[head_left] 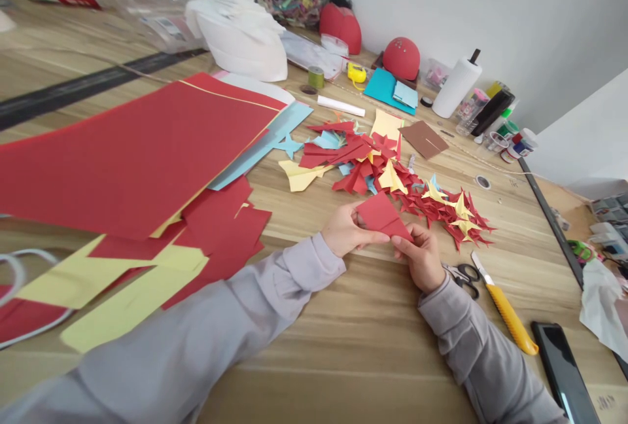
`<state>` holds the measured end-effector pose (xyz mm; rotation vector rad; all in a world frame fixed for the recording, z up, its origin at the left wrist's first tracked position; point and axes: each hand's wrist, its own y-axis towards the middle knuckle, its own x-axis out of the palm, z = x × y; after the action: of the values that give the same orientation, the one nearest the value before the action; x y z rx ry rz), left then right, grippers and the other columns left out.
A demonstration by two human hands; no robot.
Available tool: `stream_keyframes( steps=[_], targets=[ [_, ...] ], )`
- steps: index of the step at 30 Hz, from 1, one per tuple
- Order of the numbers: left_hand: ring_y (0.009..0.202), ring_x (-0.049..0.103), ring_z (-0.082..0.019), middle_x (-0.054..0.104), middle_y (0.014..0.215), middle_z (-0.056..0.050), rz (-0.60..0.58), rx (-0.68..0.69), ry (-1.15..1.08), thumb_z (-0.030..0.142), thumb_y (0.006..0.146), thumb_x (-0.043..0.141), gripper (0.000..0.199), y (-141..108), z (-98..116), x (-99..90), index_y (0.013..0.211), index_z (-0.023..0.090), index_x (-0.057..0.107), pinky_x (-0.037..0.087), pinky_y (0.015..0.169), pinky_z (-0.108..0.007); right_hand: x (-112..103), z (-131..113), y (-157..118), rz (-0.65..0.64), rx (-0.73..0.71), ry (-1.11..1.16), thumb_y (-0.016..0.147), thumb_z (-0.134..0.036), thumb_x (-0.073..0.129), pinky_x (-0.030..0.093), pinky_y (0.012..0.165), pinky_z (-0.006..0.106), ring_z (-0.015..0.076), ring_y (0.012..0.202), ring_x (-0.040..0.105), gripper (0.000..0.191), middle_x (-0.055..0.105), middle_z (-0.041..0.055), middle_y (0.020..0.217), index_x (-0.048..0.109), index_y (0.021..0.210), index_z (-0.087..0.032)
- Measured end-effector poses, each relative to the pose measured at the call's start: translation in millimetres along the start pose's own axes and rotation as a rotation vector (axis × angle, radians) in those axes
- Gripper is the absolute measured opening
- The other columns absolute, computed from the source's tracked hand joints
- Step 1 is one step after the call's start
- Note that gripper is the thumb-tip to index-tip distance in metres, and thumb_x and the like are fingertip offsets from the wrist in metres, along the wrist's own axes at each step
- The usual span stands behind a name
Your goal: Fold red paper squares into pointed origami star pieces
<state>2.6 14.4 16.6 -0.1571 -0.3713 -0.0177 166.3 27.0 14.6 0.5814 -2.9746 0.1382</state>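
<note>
Both hands hold a folded red paper piece (381,216) over the counter (314,371), in toward its near side. The left hand (346,231) pinches the piece's left end between thumb and fingers, while the right hand (419,257) closes on its lower right corner. The piece is roughly triangular, its long axis running left to right and its sharp tip aimed right and slightly down. Just beyond lies a pile of folded paper shapes (407,182) in red, yellow and blue. Black-handled scissors (464,278) and a yellow utility knife (505,319) sit to the right; a stack of red sheets (132,156) lies well left — nearer the counter's left side.
</note>
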Motion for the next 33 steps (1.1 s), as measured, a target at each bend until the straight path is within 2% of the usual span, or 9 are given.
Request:
stream_keyframes(
  steps=[7,19,24,30,33],
  targets=[
    [0.034,0.036,-0.002,0.053,0.049,0.007,0.017,0.002,0.014,0.022,0.041,0.085,0.053,-0.1,0.3,0.1,0.087,0.012,0.06,0.026,0.03,-0.016,-0.5,1.0,0.5,0.012,0.023,-0.016,0.066,-0.033,0.074,0.034,0.042,0.021,0.0074,0.04,0.044,0.026,0.056,-0.0048,0.046,0.053,0.06,-0.018],
    [0.037,0.04,-0.003,0.062,0.06,0.003,0.041,-0.021,-0.09,0.02,0.036,0.086,0.068,0.1,2.3,0.6,0.099,0.012,0.061,0.025,0.031,-0.017,0.1,0.0,0.7,0.03,-0.002,-0.003,0.066,-0.032,0.073,0.032,0.043,0.021,0.0075,0.04,0.042,0.027,0.055,-0.0049,0.045,0.051,0.058,-0.019],
    [0.031,0.034,-0.002,0.051,0.044,0.01,0.059,0.031,-0.143,0.022,0.043,0.084,0.072,1.0,2.6,-2.0,0.108,0.011,0.057,0.023,0.032,-0.017,-0.3,-2.4,3.9,0.14,-0.004,0.083,0.063,-0.033,0.074,0.029,0.042,0.021,0.0069,0.04,0.041,0.028,0.053,-0.0055,0.045,0.05,0.059,-0.019],
    [0.036,0.043,-0.005,0.055,0.05,0.009,0.126,0.139,-0.059,0.02,0.044,0.084,0.054,-1.2,-3.8,2.6,0.084,0.017,0.047,0.033,0.035,-0.017,0.8,-3.0,4.6,0.149,0.018,0.123,0.064,-0.032,0.074,0.03,0.042,0.02,0.0069,0.042,0.043,0.025,0.054,-0.0051,0.047,0.053,0.061,-0.018],
    [0.041,0.049,-0.007,0.059,0.056,0.006,0.042,0.133,-0.021,0.024,0.049,0.081,0.046,-3.7,-5.0,4.9,0.08,0.017,0.048,0.039,0.04,-0.019,0.1,-1.0,4.2,0.12,-0.004,0.11,0.067,-0.031,0.073,0.032,0.044,0.02,0.0068,0.043,0.044,0.021,0.056,-0.0048,0.049,0.056,0.064,-0.018]
  ],
)
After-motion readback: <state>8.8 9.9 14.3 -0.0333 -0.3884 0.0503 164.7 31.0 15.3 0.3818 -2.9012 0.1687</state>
